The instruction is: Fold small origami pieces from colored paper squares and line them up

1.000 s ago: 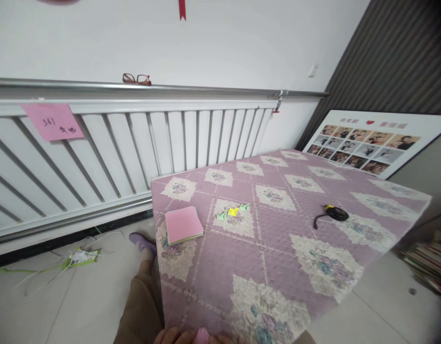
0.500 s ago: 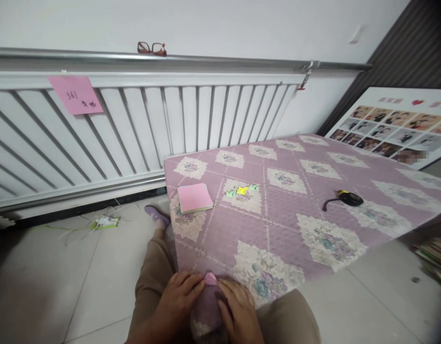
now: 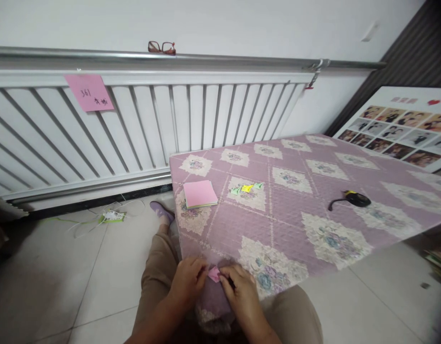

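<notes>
While the head view slides a little, the bare hands come into clearer sight, and between them the small, angular piece of folded pink paper (image 3: 214, 274) now shows as a little diamond, where half a second ago just its tip peeked out. It's at the near edge of the purple, floral-patterned quilted cloth (image 3: 238, 224). The right hand (image 3: 242, 289) has thumb and forefinger nearly together, pinching its right corner; the left hand (image 3: 188, 279) curls in, fingertips close at the opposite side, though whether they grip it, I cannot tell. Both are nearer a fingertip hold than the flatter press of a moment ago, so this looks like fine shaping work, apparently unfinished. Farther up, the square, pink-topped paper stack (image 3: 200, 193) and the row of three tiny green-and-yellow folded papers (image 3: 247, 188) stay put, untouched.
</notes>
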Available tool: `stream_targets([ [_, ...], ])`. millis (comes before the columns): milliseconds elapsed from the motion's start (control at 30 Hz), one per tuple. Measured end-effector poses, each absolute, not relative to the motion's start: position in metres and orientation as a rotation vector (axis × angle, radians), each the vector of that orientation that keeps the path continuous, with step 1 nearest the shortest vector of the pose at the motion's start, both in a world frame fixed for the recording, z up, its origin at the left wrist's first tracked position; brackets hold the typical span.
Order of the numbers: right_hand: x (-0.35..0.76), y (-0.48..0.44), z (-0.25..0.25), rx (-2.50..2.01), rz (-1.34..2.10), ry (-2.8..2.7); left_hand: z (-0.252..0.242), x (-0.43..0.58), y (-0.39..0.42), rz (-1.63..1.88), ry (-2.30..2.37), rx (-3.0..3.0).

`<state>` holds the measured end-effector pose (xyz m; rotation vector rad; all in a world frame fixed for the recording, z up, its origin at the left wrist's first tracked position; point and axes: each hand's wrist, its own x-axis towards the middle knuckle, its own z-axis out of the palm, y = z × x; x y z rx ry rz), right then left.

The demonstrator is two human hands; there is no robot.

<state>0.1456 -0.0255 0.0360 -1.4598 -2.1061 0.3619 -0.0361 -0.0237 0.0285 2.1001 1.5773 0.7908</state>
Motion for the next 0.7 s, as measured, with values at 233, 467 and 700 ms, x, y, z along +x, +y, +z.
stream_targets([
  [233, 0.142, -0.019, 0.034, -1.450, 0.337, -2.179, 0.034, -0.030, -0.022, 0.528, 1.617, 2.181],
  [467, 0.145, -0.015, 0.027, -1.377, 0.290, -2.285, 0.042, -0.027, -0.020, 0.344, 1.607, 2.263],
  [700, 0.152, -0.009, 0.035, -1.288, 0.607, -2.214, 0.038, -0.026, -0.016, 0.525, 1.502, 2.185],
])
